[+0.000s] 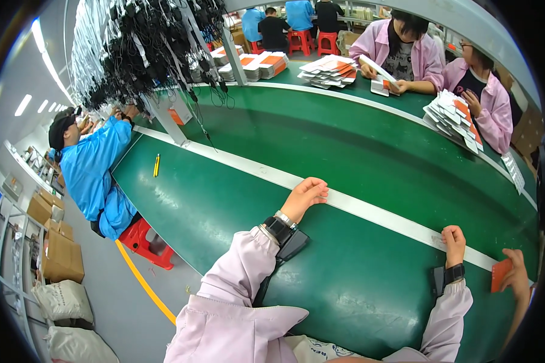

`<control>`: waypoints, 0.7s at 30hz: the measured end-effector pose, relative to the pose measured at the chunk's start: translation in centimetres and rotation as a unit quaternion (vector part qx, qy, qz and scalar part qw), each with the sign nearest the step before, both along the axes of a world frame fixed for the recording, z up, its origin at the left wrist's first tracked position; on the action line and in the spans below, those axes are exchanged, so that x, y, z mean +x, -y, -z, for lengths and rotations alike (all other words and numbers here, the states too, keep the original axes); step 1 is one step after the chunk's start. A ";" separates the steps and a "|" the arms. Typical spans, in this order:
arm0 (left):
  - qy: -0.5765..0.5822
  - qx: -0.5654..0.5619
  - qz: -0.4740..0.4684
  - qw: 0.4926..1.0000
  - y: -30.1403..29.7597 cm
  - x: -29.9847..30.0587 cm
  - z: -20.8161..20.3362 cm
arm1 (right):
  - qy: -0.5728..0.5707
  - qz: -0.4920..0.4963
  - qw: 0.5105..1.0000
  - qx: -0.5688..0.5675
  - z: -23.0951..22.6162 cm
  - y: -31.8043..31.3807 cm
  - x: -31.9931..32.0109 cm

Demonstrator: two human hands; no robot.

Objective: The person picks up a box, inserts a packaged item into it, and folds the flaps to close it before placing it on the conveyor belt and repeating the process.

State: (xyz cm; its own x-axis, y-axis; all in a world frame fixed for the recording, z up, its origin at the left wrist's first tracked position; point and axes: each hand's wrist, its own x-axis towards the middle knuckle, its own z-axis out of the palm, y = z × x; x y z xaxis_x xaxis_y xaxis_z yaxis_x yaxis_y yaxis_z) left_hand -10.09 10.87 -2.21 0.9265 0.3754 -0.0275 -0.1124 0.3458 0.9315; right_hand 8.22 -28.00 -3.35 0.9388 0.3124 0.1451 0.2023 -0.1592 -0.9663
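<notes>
My left hand [306,198] hovers over the pale metal rail [260,173] with its fingers curled together; nothing shows in them. To the right, my right hand [454,242] is closed in a loose fist at the same rail, and no object shows in it. Both wrists carry dark straps with black devices. At the far right another person's hand [517,275] holds an orange card or small box [501,275].
A green conveyor belt [345,151] runs beyond the rail. Two yellow pens [157,165] lie on the green worktop [224,218]. Black and white cables [145,48] hang at upper left. Across the belt, people in pink handle piles of white-and-orange boxes [328,71]. A person in blue [97,163] works at left.
</notes>
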 end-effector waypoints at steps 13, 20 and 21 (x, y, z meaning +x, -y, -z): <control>0.010 0.028 0.010 1.000 -0.3 0.3 0.5 | -0.010 0.006 1.000 -0.018 -0.1 0.4 0.2; 0.004 0.043 0.006 0.999 -0.5 0.3 0.3 | -0.003 0.007 1.000 -0.017 0.1 0.2 0.3; 0.007 0.046 0.007 0.999 -0.5 0.3 0.3 | -0.003 0.004 1.000 -0.019 0.1 0.2 0.3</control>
State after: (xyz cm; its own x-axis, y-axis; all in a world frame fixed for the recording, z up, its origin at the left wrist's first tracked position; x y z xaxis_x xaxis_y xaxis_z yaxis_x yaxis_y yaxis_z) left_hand -9.82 11.39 -2.52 0.9318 0.3625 0.0190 -0.1207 0.2601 0.9580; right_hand 8.52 -28.21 -3.40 0.9422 0.3099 0.1275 0.1949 -0.1975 -0.9607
